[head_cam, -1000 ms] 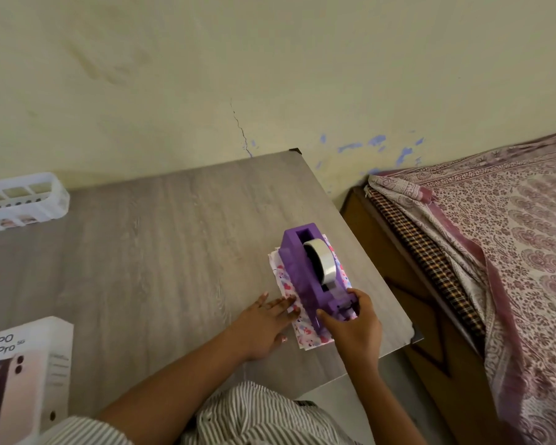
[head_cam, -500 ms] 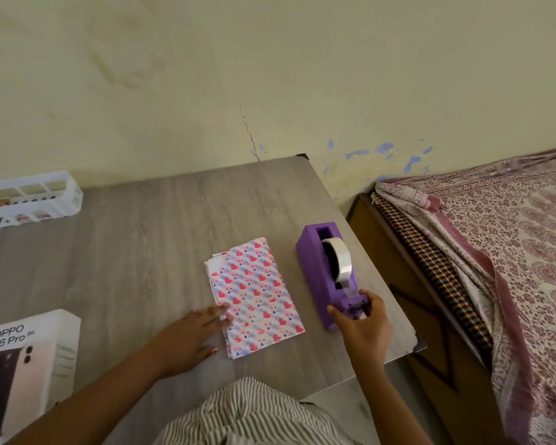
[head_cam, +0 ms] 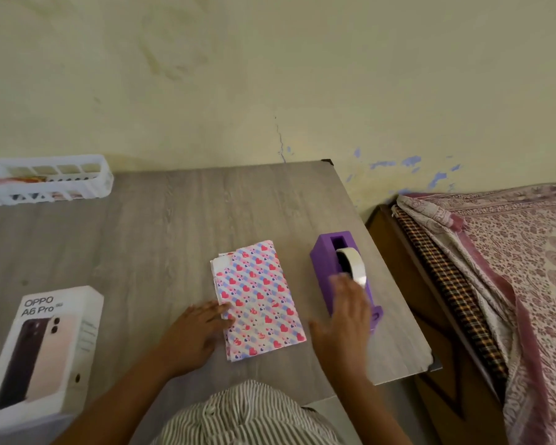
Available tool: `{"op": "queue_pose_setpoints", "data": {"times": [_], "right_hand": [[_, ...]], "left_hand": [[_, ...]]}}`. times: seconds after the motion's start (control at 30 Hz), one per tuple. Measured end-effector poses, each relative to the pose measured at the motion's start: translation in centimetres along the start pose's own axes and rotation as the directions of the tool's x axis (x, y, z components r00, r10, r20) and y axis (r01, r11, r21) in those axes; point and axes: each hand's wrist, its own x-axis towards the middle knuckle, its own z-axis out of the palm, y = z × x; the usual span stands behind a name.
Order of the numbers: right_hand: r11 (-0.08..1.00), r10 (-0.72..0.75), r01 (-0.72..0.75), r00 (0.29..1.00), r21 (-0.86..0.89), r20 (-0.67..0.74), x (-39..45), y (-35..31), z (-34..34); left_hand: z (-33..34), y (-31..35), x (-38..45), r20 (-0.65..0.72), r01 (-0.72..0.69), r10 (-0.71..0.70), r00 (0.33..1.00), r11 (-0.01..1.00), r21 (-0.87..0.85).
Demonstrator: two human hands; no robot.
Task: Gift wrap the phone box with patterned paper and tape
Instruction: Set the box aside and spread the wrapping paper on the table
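Our right hand (head_cam: 342,319) is smeared by motion blur, so we cannot tell how its fingers (head_cam: 340,284) lie, and it hides the near end of the purple tape dispenser (head_cam: 326,261). The phone box (head_cam: 45,348) runs under the bottom left edge of the frame, and the small print on its side is too fine to read. What lies inside the white basket (head_cam: 45,181) is too small to make out, and the bed (head_cam: 511,268) is cut off at the right edge.
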Motion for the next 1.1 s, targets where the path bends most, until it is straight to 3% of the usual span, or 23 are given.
{"op": "queue_pose_setpoints", "data": {"times": [0.03,0.1,0.17,0.23,0.3,0.47,0.6,0.67,0.73,0.83,0.93,1.1], "right_hand": [[0.988,-0.152,0.152,0.981,0.003,0.117,-0.2,-1.3,0.5],[0.936,-0.337,0.345,0.825,0.068,0.454,-0.5,-3.3,1.7],[0.881,-0.4,0.464,0.622,0.095,0.673,-0.7,-4.7,3.6],[0.842,-0.394,0.53,0.484,0.096,0.781,-1.0,-6.1,5.6],[0.798,-0.41,0.596,0.435,0.085,0.802,-1.4,-7.5,6.9],[0.752,-0.521,0.651,0.491,0.104,0.698,-2.2,-9.6,8.8],[0.894,-0.448,0.355,0.716,0.274,0.535,-2.8,-10.5,9.1],[0.903,-0.362,0.187,0.815,0.386,0.453,-2.6,-11.0,8.7],[0.845,-0.219,-0.062,0.866,0.531,0.45,-2.7,-11.3,8.2],[0.573,0.017,-0.465,0.83,0.675,0.557,-3.1,-11.2,7.6],[0.284,0.254,-0.664,0.748,0.692,0.613,-3.1,-10.7,6.9],[0.187,0.47,-0.806,0.576,0.562,0.669,-2.2,-8.7,6.2]], "left_hand": [[-0.1,-0.4,-0.6,-0.024,0.018,-0.018,1.0,1.0,-0.014],[-0.3,-1.0,-1.6,-0.061,0.069,-0.07,0.996,0.997,-0.022],[-0.9,-1.6,-2.9,-0.048,0.148,-0.147,0.988,0.989,-0.001],[-1.1,-2.6,-4.6,-0.023,0.214,-0.214,0.976,0.976,-0.028],[-1.5,-3.6,-6.1,-0.029,0.286,-0.289,0.957,0.955,-0.08],[-1.8,-4.9,-8.7,-0.062,0.326,-0.345,0.937,0.922,-0.211],[-2.2,-3.6,-9.5,-0.066,0.367,-0.431,0.9,0.831,-0.418],[-2.7,-2.5,-9.2,-0.071,0.373,-0.469,0.88,0.775,-0.51],[-2.9,-1.7,-9.1,-0.068,0.384,-0.498,0.865,0.742,-0.55],[-2.7,-1.7,-8.7,-0.051,0.423,-0.488,0.871,0.798,-0.429],[-2.4,-2.1,-8.7,0.01,0.429,-0.438,0.899,0.875,-0.225],[-2.5,-2.2,-8.7,0.101,0.411,-0.407,0.908,0.911,-0.018]]}}
